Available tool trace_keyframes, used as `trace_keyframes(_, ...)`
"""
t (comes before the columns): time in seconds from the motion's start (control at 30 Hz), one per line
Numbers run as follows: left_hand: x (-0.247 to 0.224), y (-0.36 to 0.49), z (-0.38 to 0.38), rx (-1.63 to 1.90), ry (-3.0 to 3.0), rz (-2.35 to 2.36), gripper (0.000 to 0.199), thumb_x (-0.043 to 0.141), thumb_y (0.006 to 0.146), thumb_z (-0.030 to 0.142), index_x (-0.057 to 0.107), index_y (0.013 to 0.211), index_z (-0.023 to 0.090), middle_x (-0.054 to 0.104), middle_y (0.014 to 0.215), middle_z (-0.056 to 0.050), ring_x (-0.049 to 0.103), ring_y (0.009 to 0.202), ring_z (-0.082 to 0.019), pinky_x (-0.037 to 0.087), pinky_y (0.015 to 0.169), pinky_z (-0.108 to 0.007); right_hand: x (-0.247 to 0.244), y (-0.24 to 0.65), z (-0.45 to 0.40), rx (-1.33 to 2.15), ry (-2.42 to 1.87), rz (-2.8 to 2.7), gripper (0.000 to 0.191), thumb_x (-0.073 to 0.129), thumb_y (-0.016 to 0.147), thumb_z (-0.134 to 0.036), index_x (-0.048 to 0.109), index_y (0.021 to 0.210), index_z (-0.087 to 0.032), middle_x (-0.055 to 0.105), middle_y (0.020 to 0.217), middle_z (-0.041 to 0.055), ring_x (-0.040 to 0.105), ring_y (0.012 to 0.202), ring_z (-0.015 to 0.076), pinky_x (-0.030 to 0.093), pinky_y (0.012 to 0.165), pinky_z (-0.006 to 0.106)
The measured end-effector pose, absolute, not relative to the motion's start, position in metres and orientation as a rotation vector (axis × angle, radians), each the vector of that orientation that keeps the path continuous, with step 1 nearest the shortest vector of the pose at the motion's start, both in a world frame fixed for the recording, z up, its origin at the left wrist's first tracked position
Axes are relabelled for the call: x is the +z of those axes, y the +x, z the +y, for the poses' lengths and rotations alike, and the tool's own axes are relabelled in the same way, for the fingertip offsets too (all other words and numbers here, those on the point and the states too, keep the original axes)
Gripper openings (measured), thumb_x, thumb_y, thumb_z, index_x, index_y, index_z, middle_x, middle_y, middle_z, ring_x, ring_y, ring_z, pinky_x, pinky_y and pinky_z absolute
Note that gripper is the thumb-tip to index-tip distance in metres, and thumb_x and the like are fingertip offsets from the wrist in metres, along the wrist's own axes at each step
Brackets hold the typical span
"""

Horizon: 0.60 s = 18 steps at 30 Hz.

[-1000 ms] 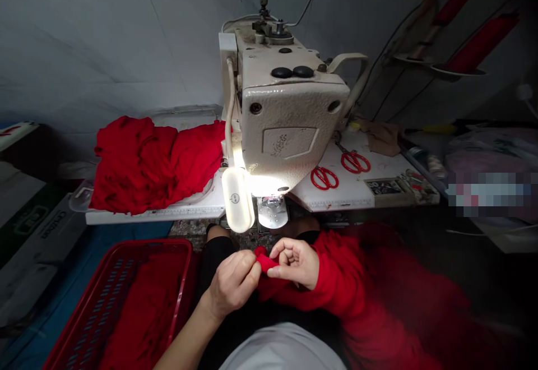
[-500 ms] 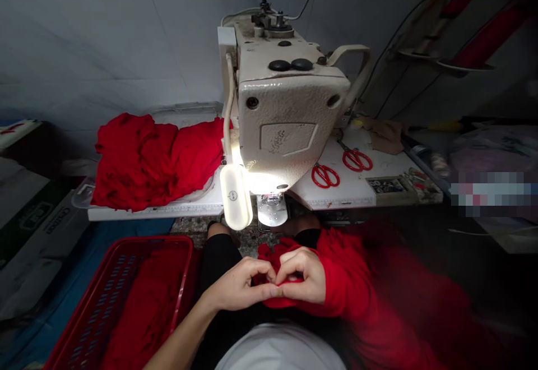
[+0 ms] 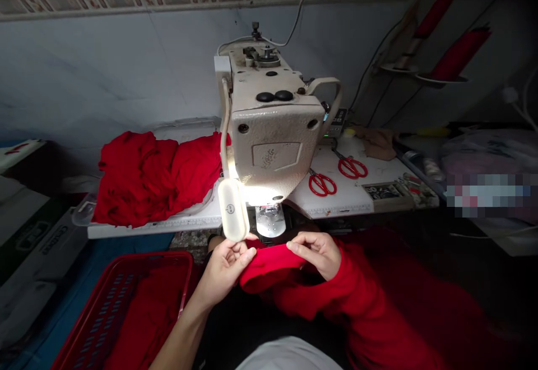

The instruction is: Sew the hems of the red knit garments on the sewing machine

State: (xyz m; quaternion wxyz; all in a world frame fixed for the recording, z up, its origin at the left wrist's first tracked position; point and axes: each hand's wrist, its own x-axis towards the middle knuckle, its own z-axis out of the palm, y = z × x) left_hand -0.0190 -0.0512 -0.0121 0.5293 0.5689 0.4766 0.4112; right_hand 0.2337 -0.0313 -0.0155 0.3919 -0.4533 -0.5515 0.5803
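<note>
A red garment is stretched between my two hands, its folded band edge running level just below the sewing machine's plate. My left hand pinches the band's left end between thumb and fingers, close under the lamp. At the other end, my right hand grips the edge between thumb and fingertips. Red cloth drapes over my right forearm and down to the right. In front of both hands stands a white sewing machine, its lit lamp hanging on the left side. The needle area is mostly hidden behind the machine head.
Red fabric is heaped on the table left of the machine. Two red-handled scissors lie to its right, near a small parts tray. A red basket holding red cloth stands lower left. Red thread cones stand at upper right.
My hands have moved apart and forward toward the machine, pulling the garment's band out straight between them. Earlier they met fingertip to fingertip over my lap. The camera view has tilted up.
</note>
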Motion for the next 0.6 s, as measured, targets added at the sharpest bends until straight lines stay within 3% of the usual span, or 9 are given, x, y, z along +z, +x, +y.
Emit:
trace_keyframes(0.17,-0.007,-0.026,-0.047,1.038,1.810,1.161,0.020,0.064,0.099,0.024,0.081,0.109,0.019,0.077,0.090,-0.008,0.071,0.079,-0.018,0.057,0.075,-0.028,0.001,0.232,-0.038,1.278,-1.194,-1.484,0.034,0.072,0.090,-0.046,0.077,0.075,-0.015,0.060,0.065,0.0026,0.054,0.058,0.0152,0.046,0.052,0.028)
trace_keyframes(0.33,-0.010,-0.029,-0.042,1.083,2.278,1.072,0.024,0.055,0.103,0.015,0.073,0.119,0.015,0.076,0.092,-0.009,0.070,0.078,-0.018,0.055,0.072,-0.027,0.014,0.231,-0.043,1.077,-1.226,-1.510,0.032,0.070,0.092,-0.042,0.076,0.075,-0.017,0.056,0.066,0.0015,0.052,0.059,0.0143,0.040,0.053,0.028)
trace_keyframes(0.47,-0.007,-0.022,-0.037,1.074,2.195,1.125,0.023,0.052,0.104,0.018,0.074,0.110,0.016,0.078,0.095,-0.008,0.073,0.083,-0.020,0.056,0.078,-0.029,0.017,0.231,-0.038,1.026,-1.262,-1.480,0.033,0.070,0.091,-0.044,0.075,0.073,-0.017,0.054,0.063,0.0007,0.050,0.058,0.0148,0.039,0.054,0.028)
trace_keyframes(0.6,0.003,-0.015,-0.032,1.030,1.888,1.350,0.024,0.060,0.101,0.033,0.077,0.094,0.018,0.080,0.092,-0.006,0.075,0.087,-0.022,0.058,0.084,-0.031,0.014,0.232,-0.027,1.093,-1.302,-1.393,0.036,0.070,0.089,-0.048,0.072,0.069,-0.017,0.055,0.060,0.0005,0.049,0.059,0.0156,0.040,0.056,0.029)
